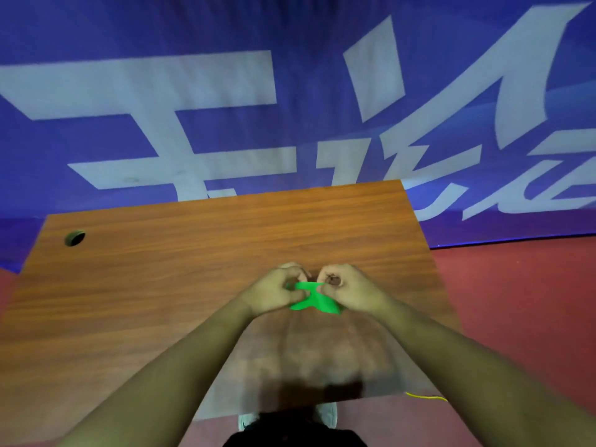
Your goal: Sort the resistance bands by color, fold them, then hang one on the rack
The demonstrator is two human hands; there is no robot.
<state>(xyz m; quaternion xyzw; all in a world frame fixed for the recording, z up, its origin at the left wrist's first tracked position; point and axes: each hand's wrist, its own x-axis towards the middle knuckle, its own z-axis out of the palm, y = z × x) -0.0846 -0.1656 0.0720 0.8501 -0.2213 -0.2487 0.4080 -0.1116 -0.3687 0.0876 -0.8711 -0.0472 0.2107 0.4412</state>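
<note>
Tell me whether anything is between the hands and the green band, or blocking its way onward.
Nothing separates them: the left hand and right hand both pinch the green band over the table. No rack is in view, so the path to it cannot be judged.

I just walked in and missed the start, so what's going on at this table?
A person stands at a wooden table with both hands close together over it. The left hand and right hand each pinch a green resistance band, which is bunched between them, apparently mid-fold. Whether it touches the tabletop is unclear. No other bands and no rack are in view. A blue banner hangs behind the table.
</note>
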